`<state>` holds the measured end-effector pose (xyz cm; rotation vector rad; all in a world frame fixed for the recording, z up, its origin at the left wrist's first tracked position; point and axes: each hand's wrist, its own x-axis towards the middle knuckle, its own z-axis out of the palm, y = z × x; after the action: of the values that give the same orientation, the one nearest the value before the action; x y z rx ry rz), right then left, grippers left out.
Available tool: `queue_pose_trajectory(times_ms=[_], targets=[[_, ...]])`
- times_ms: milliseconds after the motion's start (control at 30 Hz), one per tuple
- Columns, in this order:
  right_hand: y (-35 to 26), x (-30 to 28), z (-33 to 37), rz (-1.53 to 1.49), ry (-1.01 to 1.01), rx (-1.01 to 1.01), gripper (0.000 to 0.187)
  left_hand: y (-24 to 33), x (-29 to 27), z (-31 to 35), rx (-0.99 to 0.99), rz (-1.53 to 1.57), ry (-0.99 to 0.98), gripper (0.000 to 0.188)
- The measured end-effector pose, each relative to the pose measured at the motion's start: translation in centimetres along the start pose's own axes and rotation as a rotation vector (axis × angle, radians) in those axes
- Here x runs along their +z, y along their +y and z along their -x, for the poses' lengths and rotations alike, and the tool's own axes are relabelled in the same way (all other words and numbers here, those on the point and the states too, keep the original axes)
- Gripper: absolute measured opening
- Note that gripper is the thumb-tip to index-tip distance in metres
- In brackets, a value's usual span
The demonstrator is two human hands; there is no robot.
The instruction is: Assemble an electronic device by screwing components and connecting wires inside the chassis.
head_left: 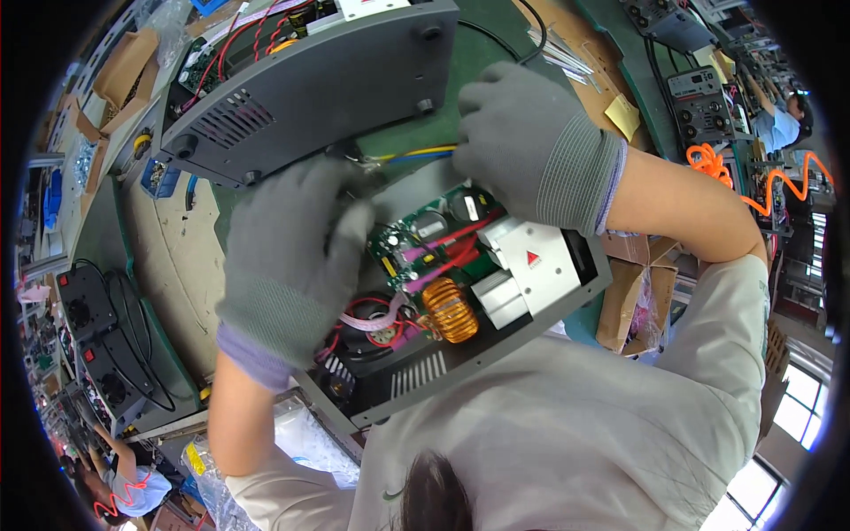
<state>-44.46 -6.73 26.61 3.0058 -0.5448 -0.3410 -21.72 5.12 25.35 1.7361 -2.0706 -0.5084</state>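
Observation:
My left hand point(297, 239), in a grey knit glove, has its fingers curled at the far left edge of an open device chassis point(482, 354) tilted close to my body. Its fingertips are near the left end of yellow and blue wires point(416, 155); what they pinch is partly hidden. My right hand point(522, 142), gloved alike, is closed around the right end of these wires. Inside the chassis are a green circuit board point(398, 243), a copper-wound toroid coil point(450, 310), silver heat sinks point(536, 265), red wires and a partly covered fan point(376, 327).
A second dark grey chassis point(328, 97) lies on its side just beyond my hands. A black cable point(496, 40) loops behind it. Cardboard boxes point(124, 75) stand far left, and another box point(633, 296) stands right. Other people point(775, 119) sit at neighbouring benches.

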Motion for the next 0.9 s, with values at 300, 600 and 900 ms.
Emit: queue_pose_trajectory(times_ms=[300,600,900], targets=[[0.6,0.8,-1.2,-0.077,-0.062,-0.114,0.017,-0.1,0.7,1.4,-0.008,-0.116,0.027,0.031],[0.9,0.7,-1.1,-0.198,-0.125,-0.072,0.017,-0.4,-0.4,1.3,-0.027,-0.027,-0.041,0.035],[0.9,0.6,-0.8,-0.233,-0.149,0.032,0.014,-0.5,0.1,1.1,-0.058,-0.069,-0.133,0.044]])
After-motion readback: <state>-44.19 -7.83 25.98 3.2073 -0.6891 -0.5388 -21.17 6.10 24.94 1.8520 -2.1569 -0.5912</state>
